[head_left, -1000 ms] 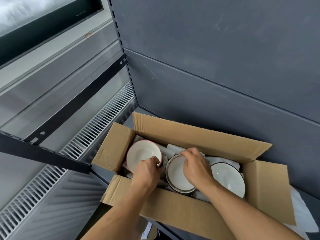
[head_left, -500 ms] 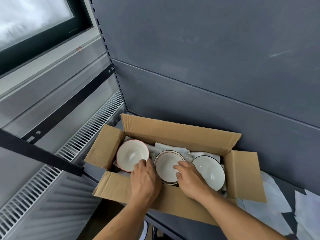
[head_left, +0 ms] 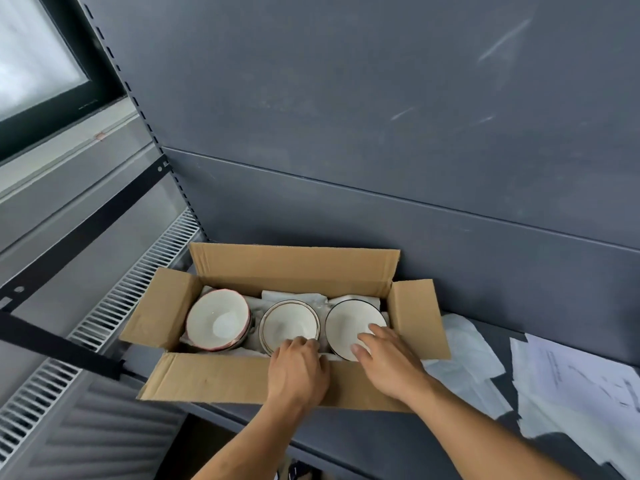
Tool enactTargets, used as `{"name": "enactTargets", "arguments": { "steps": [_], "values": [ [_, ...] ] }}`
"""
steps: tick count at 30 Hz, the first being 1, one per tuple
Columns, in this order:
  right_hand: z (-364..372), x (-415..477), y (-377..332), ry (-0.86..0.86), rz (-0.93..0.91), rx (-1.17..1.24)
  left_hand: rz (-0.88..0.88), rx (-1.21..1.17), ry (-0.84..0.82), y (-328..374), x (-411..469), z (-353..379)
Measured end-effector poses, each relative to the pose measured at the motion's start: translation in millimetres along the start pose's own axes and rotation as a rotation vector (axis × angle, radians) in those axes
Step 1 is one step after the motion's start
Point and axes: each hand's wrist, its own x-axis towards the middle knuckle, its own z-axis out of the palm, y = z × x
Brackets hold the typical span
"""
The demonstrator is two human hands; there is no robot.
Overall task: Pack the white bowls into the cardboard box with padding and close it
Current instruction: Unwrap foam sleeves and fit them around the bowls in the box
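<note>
White bowls [head_left: 287, 323] in open-flapped cardboard box [head_left: 294, 268] — right fingers [head_left: 378, 331] flat on one, left fingers' [head_left: 298, 343] grip hidden — loose paper [head_left: 460, 362] alongside

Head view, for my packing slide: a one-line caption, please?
Open cardboard box: left hand at the middle bowl, right hand on the right bowl, left bowl untouched, white padding around them.

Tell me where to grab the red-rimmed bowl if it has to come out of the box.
Pinch the right rim of the red-rimmed bowl, coming from above. It sits tilted, mouth up, rim exposed; the cardboard box wall crowds its left, while padding paper leaves some room toward the middle bowl. A judgement, not a certainty.
</note>
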Motion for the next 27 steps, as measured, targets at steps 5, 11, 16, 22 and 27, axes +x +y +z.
{"name": "enactTargets", "arguments": {
  "steps": [5,11,16,22,27],
  "values": [
    [-12,-36,28,0.139,0.021,0.106,0.130,-0.046,-0.003,46,-9,12],
    [-9,-72,84,0.294,0.094,0.090,0.288,-0.053,-0.034,105,-23,27],
    [-1,-101,140,0.252,0.263,0.047,0.441,-0.092,-0.098,151,-33,48],
    [3,-121,187,0.194,0.392,0.054,0.411,-0.089,-0.295,191,-42,67],
    [-1,-116,213,0.148,0.486,0.110,0.274,-0.108,-0.424,205,-42,81]
  ]
}}
